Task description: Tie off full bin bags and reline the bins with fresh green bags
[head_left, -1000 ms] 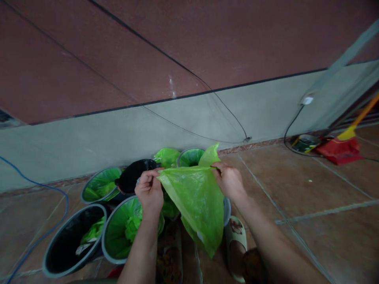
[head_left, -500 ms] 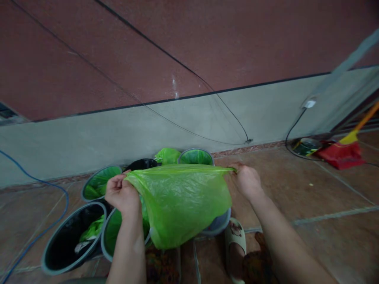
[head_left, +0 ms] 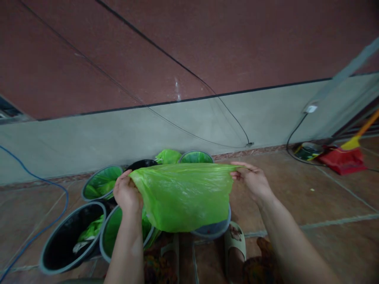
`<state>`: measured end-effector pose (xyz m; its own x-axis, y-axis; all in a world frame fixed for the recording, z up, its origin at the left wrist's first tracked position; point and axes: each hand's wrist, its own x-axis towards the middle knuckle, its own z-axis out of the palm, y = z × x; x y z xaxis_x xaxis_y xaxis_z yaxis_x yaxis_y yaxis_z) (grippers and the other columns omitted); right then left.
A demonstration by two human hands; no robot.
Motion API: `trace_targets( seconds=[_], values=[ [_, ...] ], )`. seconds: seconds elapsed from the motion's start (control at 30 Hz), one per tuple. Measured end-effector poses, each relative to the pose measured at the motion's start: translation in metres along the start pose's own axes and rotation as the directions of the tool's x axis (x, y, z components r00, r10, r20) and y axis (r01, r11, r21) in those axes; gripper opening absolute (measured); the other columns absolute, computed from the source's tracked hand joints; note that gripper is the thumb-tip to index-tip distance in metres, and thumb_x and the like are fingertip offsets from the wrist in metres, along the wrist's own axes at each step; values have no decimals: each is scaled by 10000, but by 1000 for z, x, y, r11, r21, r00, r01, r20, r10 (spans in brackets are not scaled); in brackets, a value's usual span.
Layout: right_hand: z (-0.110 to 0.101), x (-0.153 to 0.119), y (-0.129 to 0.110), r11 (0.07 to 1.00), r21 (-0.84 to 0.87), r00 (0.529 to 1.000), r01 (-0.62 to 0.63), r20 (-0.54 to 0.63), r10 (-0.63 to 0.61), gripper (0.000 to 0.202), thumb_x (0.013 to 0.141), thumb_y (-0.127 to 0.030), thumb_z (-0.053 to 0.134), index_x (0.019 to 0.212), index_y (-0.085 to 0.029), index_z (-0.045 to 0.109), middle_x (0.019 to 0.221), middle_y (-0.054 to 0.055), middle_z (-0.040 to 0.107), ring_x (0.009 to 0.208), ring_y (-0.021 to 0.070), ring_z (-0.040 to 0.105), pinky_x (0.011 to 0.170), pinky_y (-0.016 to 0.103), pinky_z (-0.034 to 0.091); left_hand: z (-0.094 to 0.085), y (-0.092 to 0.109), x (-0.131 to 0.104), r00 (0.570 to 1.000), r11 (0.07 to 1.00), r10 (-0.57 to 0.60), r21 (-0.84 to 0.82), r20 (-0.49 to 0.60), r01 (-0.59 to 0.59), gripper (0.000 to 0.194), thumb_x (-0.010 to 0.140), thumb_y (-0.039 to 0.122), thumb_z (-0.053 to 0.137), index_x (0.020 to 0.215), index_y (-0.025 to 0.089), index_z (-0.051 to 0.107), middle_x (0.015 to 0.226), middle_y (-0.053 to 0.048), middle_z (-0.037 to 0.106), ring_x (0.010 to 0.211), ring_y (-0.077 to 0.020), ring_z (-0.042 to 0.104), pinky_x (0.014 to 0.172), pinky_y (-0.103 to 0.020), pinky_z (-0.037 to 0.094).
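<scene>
A thin green plastic bag (head_left: 185, 197) is stretched sideways between my two hands, its top edge pulled nearly straight. My left hand (head_left: 128, 194) is closed on the bag's left upper corner. At the right upper corner, my right hand (head_left: 250, 179) pinches the edge between thumb and fingers. Behind and below the hanging bag stands a grey bin (head_left: 214, 230), mostly covered by it. A bin lined in green (head_left: 111, 232) sits beneath my left forearm, partly hidden. Left of that, a black bin (head_left: 59, 236) holds a crumpled green bag and something whitish.
More bins stand by the wall: a green-lined one (head_left: 102, 183), a black one (head_left: 143, 163) and another green-lined one (head_left: 195, 157). A knotted green bag (head_left: 168, 156) lies between. A blue hose (head_left: 56, 183) runs along the left. On the right are a tin (head_left: 308, 151) and a red dustpan (head_left: 343, 161).
The bag's lower part has swung up and flattened, showing more of the grey bin below. Both hands have shifted slightly right, the right-hand fingers spreading along the edge.
</scene>
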<state>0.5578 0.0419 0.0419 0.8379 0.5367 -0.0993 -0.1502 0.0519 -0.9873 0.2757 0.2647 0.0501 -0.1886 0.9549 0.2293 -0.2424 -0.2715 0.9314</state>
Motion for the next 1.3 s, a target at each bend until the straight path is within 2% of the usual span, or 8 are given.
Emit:
trace_targets(
  seconds=[0.1, 0.23, 0.37, 0.47, 0.7, 0.97, 1.1, 1.3],
  values=[
    [-2, 2, -1, 980, 197, 999, -38, -4, 39, 190, 653, -177, 693, 839, -156, 723, 692, 43, 722, 676, 129, 690, 648, 220, 589, 6, 6, -5, 994, 988, -104, -115, -16, 101, 249, 675, 367, 613, 806, 155, 604, 724, 1, 630, 691, -140, 616, 666, -271, 492],
    [-7, 7, 0, 950, 310, 998, -35, -37, 49, 166, 635, -132, 771, 790, -161, 721, 701, 20, 712, 679, 113, 690, 642, 181, 603, 7, 9, -13, 995, 996, -66, 63, 69, 61, 372, 558, 267, 763, 899, 153, 667, 762, 14, 650, 687, -112, 587, 674, -237, 463],
    [-10, 10, 0, 933, 358, 988, -21, -136, 74, 187, 627, -175, 839, 722, -146, 680, 693, 3, 687, 646, 106, 692, 602, 162, 607, 3, 6, -16, 984, 980, -48, 198, 171, 14, 388, 598, 257, 705, 968, 142, 711, 604, 67, 537, 522, -67, 437, 541, -203, 366],
    [-9, 8, -2, 922, 385, 972, -45, -198, 130, 199, 656, -171, 829, 712, -136, 642, 653, -11, 662, 597, 113, 687, 565, 175, 610, 2, 7, -17, 984, 971, -56, 238, 172, 14, 377, 611, 254, 682, 967, 135, 720, 548, 85, 475, 474, -54, 370, 490, -192, 309],
    [-5, 2, -12, 927, 365, 926, -91, -311, 213, 97, 833, -159, 656, 744, -140, 624, 586, -32, 624, 460, 81, 603, 414, 163, 541, 3, 11, -20, 979, 957, -102, 286, 175, 49, 259, 617, 290, 677, 825, 138, 701, 595, 40, 576, 499, -77, 460, 491, -193, 341],
    [-2, 1, -17, 936, 346, 905, -69, -372, 205, 87, 804, -167, 665, 739, -148, 611, 539, -60, 579, 402, 57, 529, 358, 136, 472, 6, 16, -22, 963, 975, -171, 173, 206, 137, 260, 565, 278, 750, 777, 137, 696, 594, 42, 597, 530, -71, 472, 528, -187, 361],
    [-5, 2, -13, 941, 336, 904, -45, -388, 182, 76, 778, -182, 683, 750, -153, 619, 533, -67, 570, 401, 54, 516, 363, 132, 465, 5, 14, -22, 960, 976, -142, 197, 240, 95, 291, 576, 318, 780, 794, 135, 719, 568, 46, 583, 518, -64, 444, 517, -185, 341],
    [-7, 4, -11, 948, 317, 891, -34, -420, 172, 82, 774, -195, 689, 749, -156, 622, 515, -69, 561, 390, 55, 499, 355, 134, 449, 5, 11, -22, 963, 969, -108, 244, 247, 46, 266, 626, 368, 756, 766, 145, 722, 661, -3, 668, 578, -111, 545, 558, -223, 425]
  ],
)
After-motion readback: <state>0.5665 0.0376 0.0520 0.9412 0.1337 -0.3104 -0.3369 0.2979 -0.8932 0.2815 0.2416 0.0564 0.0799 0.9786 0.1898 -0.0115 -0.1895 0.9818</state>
